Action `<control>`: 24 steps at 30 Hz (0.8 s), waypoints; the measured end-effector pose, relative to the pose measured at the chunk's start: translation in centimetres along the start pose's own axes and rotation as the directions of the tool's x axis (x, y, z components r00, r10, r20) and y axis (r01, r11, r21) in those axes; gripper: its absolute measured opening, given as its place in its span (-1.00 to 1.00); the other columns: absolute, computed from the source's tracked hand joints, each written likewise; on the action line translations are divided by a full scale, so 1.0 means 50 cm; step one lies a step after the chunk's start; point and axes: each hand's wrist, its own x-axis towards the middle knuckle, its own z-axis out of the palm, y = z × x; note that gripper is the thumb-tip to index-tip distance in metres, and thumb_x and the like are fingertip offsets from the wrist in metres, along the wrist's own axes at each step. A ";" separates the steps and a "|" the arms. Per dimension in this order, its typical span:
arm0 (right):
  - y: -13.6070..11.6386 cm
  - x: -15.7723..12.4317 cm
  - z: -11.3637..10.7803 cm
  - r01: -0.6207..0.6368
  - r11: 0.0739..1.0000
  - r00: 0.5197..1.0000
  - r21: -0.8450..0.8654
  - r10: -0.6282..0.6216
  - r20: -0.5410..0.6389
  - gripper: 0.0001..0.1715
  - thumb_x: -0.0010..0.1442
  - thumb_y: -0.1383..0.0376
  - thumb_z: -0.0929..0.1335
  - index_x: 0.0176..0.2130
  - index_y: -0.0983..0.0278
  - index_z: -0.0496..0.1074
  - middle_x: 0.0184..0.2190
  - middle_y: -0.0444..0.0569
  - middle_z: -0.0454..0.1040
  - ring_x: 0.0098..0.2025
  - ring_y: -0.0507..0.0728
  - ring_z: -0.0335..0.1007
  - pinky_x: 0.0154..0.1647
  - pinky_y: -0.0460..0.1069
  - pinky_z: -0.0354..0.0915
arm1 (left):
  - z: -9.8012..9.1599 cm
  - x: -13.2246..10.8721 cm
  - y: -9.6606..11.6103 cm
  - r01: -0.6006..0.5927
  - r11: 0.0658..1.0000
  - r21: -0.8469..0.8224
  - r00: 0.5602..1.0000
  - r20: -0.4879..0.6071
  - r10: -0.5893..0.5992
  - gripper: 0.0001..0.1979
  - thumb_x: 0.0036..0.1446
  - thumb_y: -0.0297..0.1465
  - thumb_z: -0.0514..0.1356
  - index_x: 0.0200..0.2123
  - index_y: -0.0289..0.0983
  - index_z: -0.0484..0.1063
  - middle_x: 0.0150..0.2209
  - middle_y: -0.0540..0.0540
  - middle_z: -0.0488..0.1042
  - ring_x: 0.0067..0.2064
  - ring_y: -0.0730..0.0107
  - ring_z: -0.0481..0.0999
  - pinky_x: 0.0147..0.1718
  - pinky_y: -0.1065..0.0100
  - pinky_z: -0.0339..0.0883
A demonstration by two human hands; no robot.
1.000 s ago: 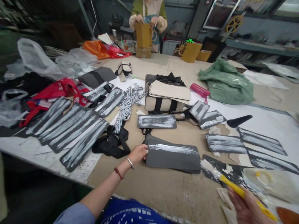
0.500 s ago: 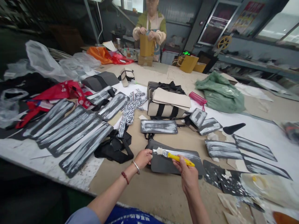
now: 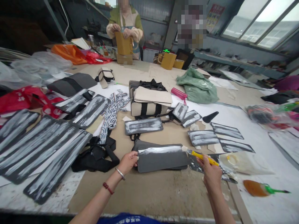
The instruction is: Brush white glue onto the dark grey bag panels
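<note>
If we take the dark panel (image 3: 161, 162) as clock centre, our left hand (image 3: 127, 163) sits at 9 o'clock, thumb and fingers closed on the panel's left edge. Panel lies on top of more dark panels (image 3: 143, 143), a white streak (image 3: 161, 150) running along its upper part, roughly 10 to 2. Our right hand (image 3: 212, 171), at 3 o'clock, has fingers wrapped round the yellow handle of a brush (image 3: 196, 154), bristles pointing left. Bristles look to be at the panel's 2 o'clock corner; too small for us to be sure they touch.

Around it we see: coated panel (image 3: 143, 125) at 11, just beyond; strapped beige bundle (image 3: 151, 109) near 12; more coated boards (image 3: 203, 137) at 2; long coated strip (image 3: 58, 166) at 9, well apart, black straps (image 3: 93, 157) between it and the left hand. Green plastic bag (image 3: 198, 88) at 1, farther off. Bottle (image 3: 255, 188), orange-brown with green nozzle, lying between 3 and 4. Far off at 11, a co-worker (image 3: 127, 21) has both hands on a yellow box (image 3: 124, 45).
</note>
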 end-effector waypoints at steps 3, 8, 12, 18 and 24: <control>-0.029 -0.056 -0.008 -0.100 0.991 0.994 0.088 0.096 0.049 -0.46 -0.15 0.04 0.44 -0.27 0.39 0.41 -0.37 0.01 0.49 -0.38 0.17 0.46 -0.22 0.06 0.41 | 0.003 -0.002 0.007 0.025 0.999 0.023 1.000 -0.020 -0.024 -0.93 -0.14 -0.51 0.05 -0.53 -0.31 0.31 -0.71 0.13 0.26 -0.66 0.58 0.27 -0.63 0.53 0.18; -0.089 -0.229 0.049 -0.152 0.987 0.910 -0.042 0.157 0.383 -0.50 -0.05 0.03 0.41 -0.23 0.35 0.43 -0.27 0.06 0.48 -0.31 0.18 0.46 -0.24 0.04 0.41 | 0.003 0.009 0.006 0.097 0.995 0.033 0.995 -0.032 -0.096 -0.88 -0.11 -0.59 0.03 -0.56 -0.31 0.30 -0.73 0.12 0.27 -0.67 0.58 0.28 -0.65 0.55 0.20; -0.102 -0.317 0.111 -0.048 0.990 0.853 -0.135 0.111 0.510 -0.51 -0.02 -0.04 0.35 -0.31 0.33 0.46 -0.31 0.08 0.49 -0.34 0.19 0.46 -0.28 0.05 0.42 | 0.004 0.015 0.005 0.121 0.992 0.044 0.992 -0.037 -0.119 -0.85 -0.10 -0.62 0.02 -0.57 -0.31 0.28 -0.74 0.14 0.26 -0.68 0.59 0.30 -0.66 0.57 0.21; -0.083 -0.306 0.117 0.027 0.982 0.883 -0.186 0.064 0.466 -0.46 -0.04 -0.09 0.33 -0.32 0.31 0.45 -0.33 0.07 0.49 -0.36 0.19 0.45 -0.30 0.06 0.41 | 0.009 0.012 0.012 0.108 0.992 0.059 0.993 -0.052 -0.105 -0.84 -0.09 -0.65 0.01 -0.54 -0.30 0.25 -0.77 0.17 0.21 -0.71 0.61 0.28 -0.70 0.61 0.16; -0.081 -0.210 0.034 0.011 0.950 0.968 -0.312 0.069 0.242 -0.37 -0.10 -0.15 0.33 -0.31 0.33 0.44 -0.42 0.07 0.50 -0.32 0.26 0.45 -0.20 0.14 0.37 | 0.006 0.018 0.027 0.072 0.994 0.087 0.997 -0.036 -0.070 -0.86 -0.08 -0.62 0.01 -0.51 -0.30 0.29 -0.79 0.15 0.22 -0.71 0.55 0.28 -0.73 0.57 0.13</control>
